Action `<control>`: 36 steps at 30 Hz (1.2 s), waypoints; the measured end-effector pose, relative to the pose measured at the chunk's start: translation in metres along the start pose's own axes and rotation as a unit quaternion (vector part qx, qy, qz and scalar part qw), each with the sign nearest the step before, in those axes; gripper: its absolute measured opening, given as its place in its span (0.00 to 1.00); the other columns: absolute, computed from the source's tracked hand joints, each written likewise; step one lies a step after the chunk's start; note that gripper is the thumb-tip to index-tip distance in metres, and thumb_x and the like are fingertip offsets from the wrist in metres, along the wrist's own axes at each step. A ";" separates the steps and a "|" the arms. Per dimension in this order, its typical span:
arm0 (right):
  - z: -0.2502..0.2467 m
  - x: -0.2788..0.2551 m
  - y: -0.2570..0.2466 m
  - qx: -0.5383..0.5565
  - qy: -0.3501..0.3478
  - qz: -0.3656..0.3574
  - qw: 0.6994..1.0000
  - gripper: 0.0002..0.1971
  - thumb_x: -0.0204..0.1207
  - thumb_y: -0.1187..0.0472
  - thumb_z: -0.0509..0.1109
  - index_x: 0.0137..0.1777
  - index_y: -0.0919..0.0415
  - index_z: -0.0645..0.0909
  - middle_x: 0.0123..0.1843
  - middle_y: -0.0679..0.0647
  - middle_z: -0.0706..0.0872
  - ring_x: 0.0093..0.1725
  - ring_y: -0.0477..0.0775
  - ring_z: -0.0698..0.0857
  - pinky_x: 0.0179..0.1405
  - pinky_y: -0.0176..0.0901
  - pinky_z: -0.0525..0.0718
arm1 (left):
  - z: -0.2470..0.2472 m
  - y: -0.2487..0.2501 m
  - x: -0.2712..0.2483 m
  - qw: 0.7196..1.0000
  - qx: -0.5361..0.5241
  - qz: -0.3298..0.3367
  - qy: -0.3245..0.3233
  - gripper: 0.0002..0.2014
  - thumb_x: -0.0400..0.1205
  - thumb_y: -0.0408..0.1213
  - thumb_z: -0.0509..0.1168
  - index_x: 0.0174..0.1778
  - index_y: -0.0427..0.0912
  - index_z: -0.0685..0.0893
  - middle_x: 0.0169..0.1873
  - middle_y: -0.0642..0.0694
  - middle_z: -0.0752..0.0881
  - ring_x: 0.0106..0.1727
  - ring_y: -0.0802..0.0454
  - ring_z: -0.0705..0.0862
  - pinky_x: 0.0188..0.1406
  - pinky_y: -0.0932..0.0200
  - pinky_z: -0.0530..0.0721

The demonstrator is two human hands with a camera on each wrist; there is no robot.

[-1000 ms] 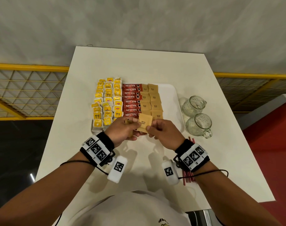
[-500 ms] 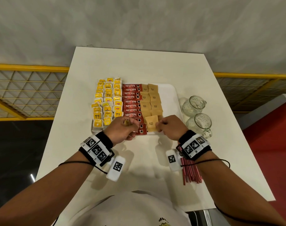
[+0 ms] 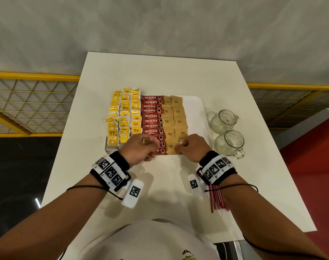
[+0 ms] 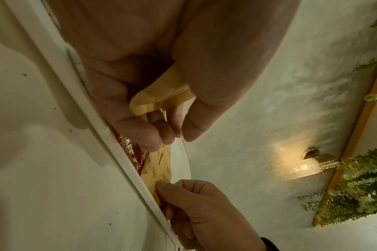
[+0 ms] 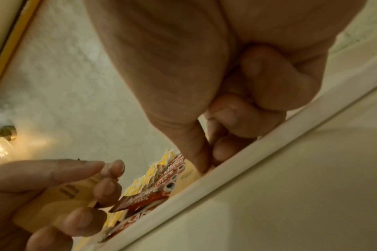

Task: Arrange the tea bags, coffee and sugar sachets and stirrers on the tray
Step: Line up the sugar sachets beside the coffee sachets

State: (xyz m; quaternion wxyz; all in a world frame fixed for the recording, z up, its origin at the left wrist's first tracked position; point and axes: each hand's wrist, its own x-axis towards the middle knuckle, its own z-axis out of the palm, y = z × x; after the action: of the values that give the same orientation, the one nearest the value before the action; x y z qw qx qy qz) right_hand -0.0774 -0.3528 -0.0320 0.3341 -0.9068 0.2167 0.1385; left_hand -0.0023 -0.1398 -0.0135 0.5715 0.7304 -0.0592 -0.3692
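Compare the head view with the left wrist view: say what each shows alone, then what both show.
Only the head view shows the tea bags, two glass mugs and the red stirrers lying on the table.

Only the left wrist view shows a wall lamp and the folded underside of the sugar sachets that the left hand holds.

Both show the right hand at a sachet by the tray's near edge, and the coffee sticks.

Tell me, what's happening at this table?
A person is laying out drink supplies on a white tray. Tea bags, coffee sachets and sugar sachets already lie in neat columns. The right hand is setting a sugar sachet down at the near end of the tray, while the left hand holds a few spare ones. Red stirrers still lie on the table, beside two glass mugs.
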 end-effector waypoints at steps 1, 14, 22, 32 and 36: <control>-0.001 0.000 -0.001 -0.001 0.002 0.003 1.000 0.24 0.77 0.52 0.73 0.22 0.56 0.69 0.25 0.46 0.77 0.30 0.50 0.79 0.34 0.42 0.75 | 0.001 0.000 0.000 1.000 0.000 0.000 0.000 0.05 0.81 0.32 0.73 0.51 0.37 0.88 0.35 0.45 0.88 0.33 0.49 0.86 0.29 0.59 0.86; -0.016 0.032 -0.005 -0.052 0.083 0.082 0.992 0.25 0.74 0.35 0.70 0.32 0.58 0.77 0.33 0.53 0.84 0.36 0.58 0.86 0.29 0.41 0.74 | 0.007 0.007 0.001 1.000 0.006 0.001 -0.006 0.05 0.81 0.32 0.73 0.51 0.37 0.88 0.38 0.43 0.88 0.34 0.48 0.85 0.29 0.60 0.86; -0.015 0.034 -0.003 -0.026 0.079 0.083 0.993 0.23 0.74 0.42 0.72 0.26 0.55 0.72 0.25 0.49 0.76 0.28 0.53 0.78 0.26 0.41 0.69 | 0.006 0.007 0.001 1.000 -0.003 0.005 -0.012 0.03 0.81 0.31 0.72 0.49 0.37 0.88 0.37 0.43 0.88 0.32 0.49 0.85 0.30 0.59 0.85; -0.021 0.024 -0.008 0.037 0.155 0.019 0.987 0.24 0.78 0.52 0.72 0.21 0.56 0.73 0.20 0.46 0.73 0.24 0.45 0.74 0.31 0.40 0.69 | 0.016 0.019 0.010 0.999 0.008 0.020 -0.030 0.06 0.81 0.30 0.72 0.52 0.37 0.87 0.36 0.42 0.87 0.34 0.48 0.85 0.33 0.56 0.87; -0.022 0.013 -0.017 0.066 0.205 -0.036 0.976 0.10 0.77 0.52 0.75 0.41 0.57 0.84 0.36 0.44 0.85 0.39 0.47 0.84 0.43 0.41 0.81 | 0.025 0.029 0.016 0.998 0.006 0.050 -0.027 0.09 0.82 0.31 0.71 0.57 0.40 0.88 0.47 0.34 0.91 0.44 0.41 0.91 0.38 0.55 0.91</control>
State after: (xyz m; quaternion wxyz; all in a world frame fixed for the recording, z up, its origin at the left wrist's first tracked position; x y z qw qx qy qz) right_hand -0.0557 -0.3597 -0.0116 0.3466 -0.8990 0.2562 -0.0777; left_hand 0.0036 -0.1773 0.0031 0.5832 0.7198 -0.1129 -0.3593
